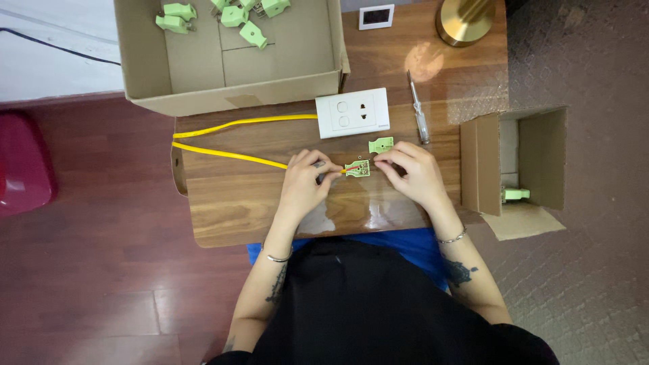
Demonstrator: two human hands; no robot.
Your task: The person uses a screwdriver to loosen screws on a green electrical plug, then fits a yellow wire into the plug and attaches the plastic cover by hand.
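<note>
My left hand (305,181) pinches the end of a yellow cable (230,154) where it meets an opened green plug half (357,168) on the wooden table (230,209). My right hand (414,174) rests its fingertips on the right side of that plug half. The plug's other green cover (381,144) lies loose just above my right hand. The cable loops back left and runs up to a white wall socket plate (352,113).
A large cardboard box (230,88) holding several green plugs (234,15) sits at the table's far edge. A screwdriver (418,109) lies right of the socket plate. A smaller open box (534,162) with a green plug (516,195) stands at right. A brass lamp base (466,20) and a small white device (376,16) are behind.
</note>
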